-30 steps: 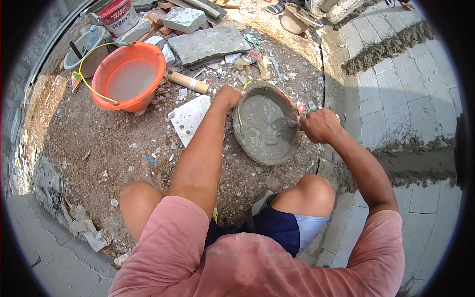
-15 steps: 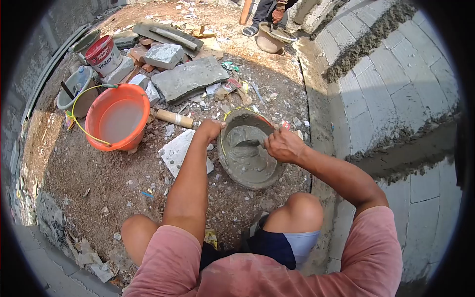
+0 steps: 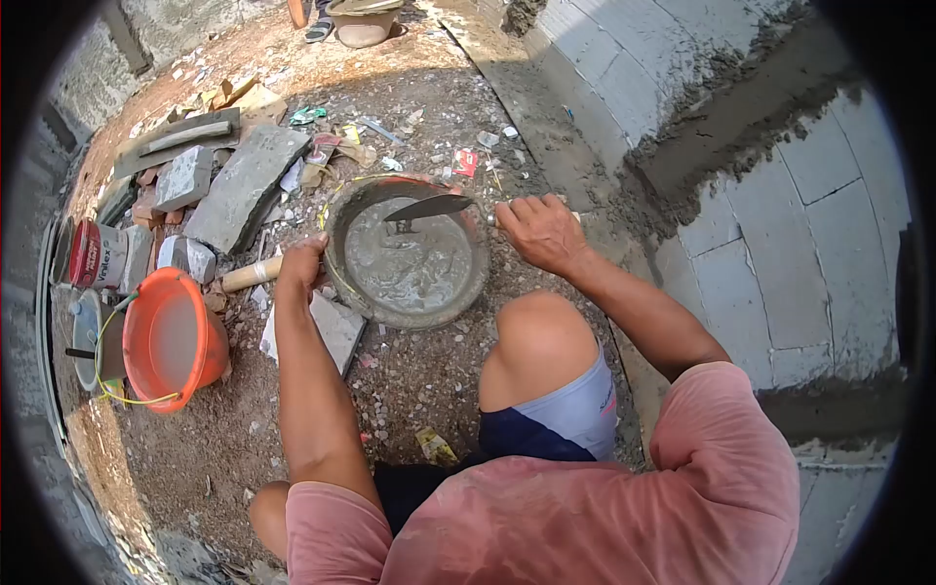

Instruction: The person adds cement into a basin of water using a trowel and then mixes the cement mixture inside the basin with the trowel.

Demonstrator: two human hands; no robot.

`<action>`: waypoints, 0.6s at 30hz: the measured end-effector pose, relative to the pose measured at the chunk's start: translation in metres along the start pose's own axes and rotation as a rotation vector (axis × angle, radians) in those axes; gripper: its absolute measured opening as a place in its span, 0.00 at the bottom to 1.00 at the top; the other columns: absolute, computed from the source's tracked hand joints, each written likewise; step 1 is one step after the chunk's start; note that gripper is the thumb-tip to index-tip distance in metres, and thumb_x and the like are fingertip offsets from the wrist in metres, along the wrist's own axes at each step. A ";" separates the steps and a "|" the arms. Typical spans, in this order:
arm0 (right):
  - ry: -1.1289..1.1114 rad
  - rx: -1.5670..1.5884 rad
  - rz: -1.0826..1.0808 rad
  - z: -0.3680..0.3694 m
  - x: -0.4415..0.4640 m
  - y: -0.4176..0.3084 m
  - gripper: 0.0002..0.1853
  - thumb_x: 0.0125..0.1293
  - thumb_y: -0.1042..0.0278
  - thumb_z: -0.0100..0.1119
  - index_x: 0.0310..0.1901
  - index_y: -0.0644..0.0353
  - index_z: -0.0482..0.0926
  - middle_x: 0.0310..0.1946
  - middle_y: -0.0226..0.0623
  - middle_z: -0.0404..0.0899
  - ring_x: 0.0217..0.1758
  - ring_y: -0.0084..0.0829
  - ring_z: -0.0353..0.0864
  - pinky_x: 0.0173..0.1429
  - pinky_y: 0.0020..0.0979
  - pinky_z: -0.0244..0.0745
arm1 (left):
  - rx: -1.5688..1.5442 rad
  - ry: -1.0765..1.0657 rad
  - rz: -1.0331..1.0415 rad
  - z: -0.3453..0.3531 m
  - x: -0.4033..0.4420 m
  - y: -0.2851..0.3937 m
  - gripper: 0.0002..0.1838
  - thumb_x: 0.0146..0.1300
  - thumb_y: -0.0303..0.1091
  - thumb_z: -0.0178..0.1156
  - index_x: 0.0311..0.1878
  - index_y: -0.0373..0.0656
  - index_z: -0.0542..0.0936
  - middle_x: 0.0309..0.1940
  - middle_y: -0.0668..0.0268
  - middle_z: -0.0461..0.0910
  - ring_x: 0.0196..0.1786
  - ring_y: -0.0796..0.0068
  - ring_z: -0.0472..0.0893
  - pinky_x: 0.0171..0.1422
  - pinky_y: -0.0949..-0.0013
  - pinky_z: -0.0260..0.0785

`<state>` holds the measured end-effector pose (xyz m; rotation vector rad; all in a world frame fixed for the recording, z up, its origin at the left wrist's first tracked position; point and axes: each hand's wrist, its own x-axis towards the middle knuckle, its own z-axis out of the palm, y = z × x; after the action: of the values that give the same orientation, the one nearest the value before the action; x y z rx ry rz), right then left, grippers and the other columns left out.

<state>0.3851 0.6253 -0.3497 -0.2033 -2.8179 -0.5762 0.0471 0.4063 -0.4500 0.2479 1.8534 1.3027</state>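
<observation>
A round bucket of wet grey mortar stands on the ground before me, its rim crusted with cement. At its left edge, my left hand is closed on the rim. My right hand, closed around a trowel's handle, is just right of the bucket. The trowel's dark blade points left above the mortar, with a small clump hanging under it. My fingers hide most of the handle.
An orange bucket of cloudy water stands at left, beside a grey bucket and a paint pail. Broken slabs and blocks lie behind. A block wall rises at right. Another person's foot shows near a far bucket.
The trowel blade has risen out of the mortar, and my right hand has moved away from the rim. My view has turned right, shifting the scene left.
</observation>
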 end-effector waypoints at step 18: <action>-0.312 1.541 1.796 0.117 -0.304 0.113 0.15 0.70 0.59 0.64 0.42 0.66 0.79 0.26 0.37 0.79 0.20 0.27 0.76 0.24 0.32 0.71 | -0.152 -0.254 -0.013 -0.015 0.005 -0.005 0.24 0.75 0.45 0.54 0.67 0.43 0.75 0.61 0.64 0.81 0.61 0.65 0.80 0.68 0.58 0.71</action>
<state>0.6708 0.7494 -0.4969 -1.9116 -1.3007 1.7844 0.0343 0.3965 -0.4557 0.3048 1.5337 1.3310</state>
